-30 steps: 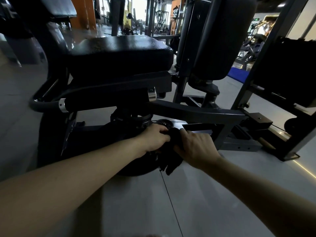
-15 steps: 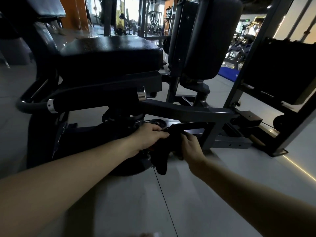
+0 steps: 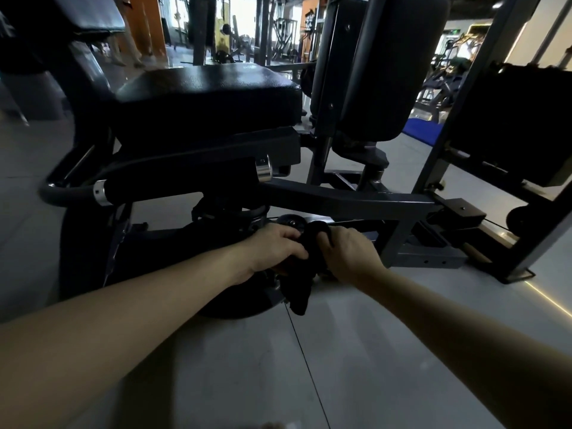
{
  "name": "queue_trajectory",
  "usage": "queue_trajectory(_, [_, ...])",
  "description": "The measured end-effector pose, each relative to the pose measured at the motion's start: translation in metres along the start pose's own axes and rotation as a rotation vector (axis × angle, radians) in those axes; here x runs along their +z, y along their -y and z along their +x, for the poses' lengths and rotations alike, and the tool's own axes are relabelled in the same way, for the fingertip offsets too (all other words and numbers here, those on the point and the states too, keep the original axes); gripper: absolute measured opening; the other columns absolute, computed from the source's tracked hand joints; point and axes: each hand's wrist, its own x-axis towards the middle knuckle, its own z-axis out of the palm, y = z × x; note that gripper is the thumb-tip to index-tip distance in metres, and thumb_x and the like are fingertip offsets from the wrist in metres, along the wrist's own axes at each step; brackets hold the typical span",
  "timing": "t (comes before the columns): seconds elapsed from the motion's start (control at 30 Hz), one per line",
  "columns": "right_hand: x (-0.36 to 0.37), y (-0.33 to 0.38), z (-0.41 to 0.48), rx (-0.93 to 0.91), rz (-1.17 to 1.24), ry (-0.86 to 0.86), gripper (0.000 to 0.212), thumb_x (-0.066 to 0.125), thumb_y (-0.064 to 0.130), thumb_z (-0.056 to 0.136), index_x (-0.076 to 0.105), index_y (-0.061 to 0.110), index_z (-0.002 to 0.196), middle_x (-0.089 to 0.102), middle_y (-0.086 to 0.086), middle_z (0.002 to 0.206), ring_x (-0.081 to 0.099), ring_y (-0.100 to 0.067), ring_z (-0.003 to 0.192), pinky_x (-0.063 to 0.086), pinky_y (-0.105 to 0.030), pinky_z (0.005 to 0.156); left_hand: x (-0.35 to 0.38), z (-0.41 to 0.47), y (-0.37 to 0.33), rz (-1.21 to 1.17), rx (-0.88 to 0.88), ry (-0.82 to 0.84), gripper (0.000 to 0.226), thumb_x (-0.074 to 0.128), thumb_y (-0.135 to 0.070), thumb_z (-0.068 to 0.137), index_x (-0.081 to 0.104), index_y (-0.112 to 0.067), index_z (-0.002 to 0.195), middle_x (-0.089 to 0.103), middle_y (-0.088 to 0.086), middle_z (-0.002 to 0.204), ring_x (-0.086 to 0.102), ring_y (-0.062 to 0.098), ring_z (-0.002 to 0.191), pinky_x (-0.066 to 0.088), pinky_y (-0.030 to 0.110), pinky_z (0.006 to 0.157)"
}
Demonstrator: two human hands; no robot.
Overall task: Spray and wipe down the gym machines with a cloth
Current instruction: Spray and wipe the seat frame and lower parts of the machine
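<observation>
Low under the black seat pad of the gym machine, the left hand and right hand both curl their fingers round a dark cloth bunched between them, its loose end hanging near the grey floor.

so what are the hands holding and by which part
Both hands grip the black cloth by its bunched upper part, the left hand on its left side, the right hand on its right; its lower end hangs free.
</observation>
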Motion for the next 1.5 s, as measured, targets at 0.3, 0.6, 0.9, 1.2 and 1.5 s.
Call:
queue_trajectory(0.3, [0.001, -0.006, -0.041, 0.169, 1.026, 0.085, 0.027, 0.038, 0.02, 0.109, 0.063, 0.012, 0.117, 0.068, -0.025, 0.097, 0.064, -0.035, 0.077, 0.052, -0.038, 0.063, 0.001, 0.006, 0.003, 0.127, 0.108, 0.022, 0.056, 0.092, -0.023, 0.072, 0.069, -0.02, 0.123, 0.073, 0.001, 0.111, 0.072, 0.015, 0.1, 0.059, 0.028, 0.091])
queue_trajectory(0.6, [-0.024, -0.025, -0.059, -0.093, 0.44, 0.04, 0.021, 0.048, 0.007, 0.102, 0.059, 0.018, 0.116, 0.058, 0.015, 0.075, 0.061, 0.002, 0.069, 0.046, -0.018, 0.059, 0.004, -0.001, -0.005, 0.195, 0.165, 0.035, 0.05, 0.093, -0.026, 0.07, 0.068, -0.023, 0.114, 0.071, -0.002, 0.105, 0.07, 0.012, 0.098, 0.055, 0.021, 0.077])
queue_trajectory(0.9, [-0.025, -0.039, -0.053, 0.263, 0.742, 0.071, 0.037, 0.039, -0.01, 0.095, 0.068, 0.008, 0.109, 0.071, -0.015, 0.084, 0.069, -0.024, 0.067, 0.06, -0.052, 0.066, 0.001, 0.0, -0.001, 0.181, 0.157, 0.016, 0.033, 0.08, -0.012, 0.086, 0.071, -0.023, 0.116, 0.073, 0.007, 0.103, 0.072, 0.018, 0.093, 0.06, 0.027, 0.084])
queue_trajectory(1.2, [-0.027, 0.001, -0.023, -0.183, 0.02, 0.146, 0.035, 0.046, 0.044, 0.098, 0.051, 0.024, 0.127, 0.051, 0.004, 0.109, 0.058, -0.014, 0.086, 0.051, -0.028, 0.07, -0.009, 0.002, 0.004, -0.046, -0.055, -0.073, 0.019, 0.054, 0.004, 0.092, 0.071, -0.006, 0.096, 0.071, 0.014, 0.086, 0.071, 0.026, 0.077, 0.063, 0.038, 0.071])
queue_trajectory(1.5, [-0.016, 0.008, -0.003, 0.427, 0.706, 0.214, 0.03, 0.039, 0.013, 0.104, 0.059, 0.011, 0.082, 0.064, -0.012, 0.079, 0.057, -0.02, 0.064, 0.044, -0.028, 0.058, -0.005, 0.002, 0.008, -0.211, -0.114, 0.046, 0.023, 0.053, -0.018, 0.098, 0.073, -0.007, 0.105, 0.075, 0.015, 0.098, 0.072, 0.031, 0.094, 0.059, 0.047, 0.092])
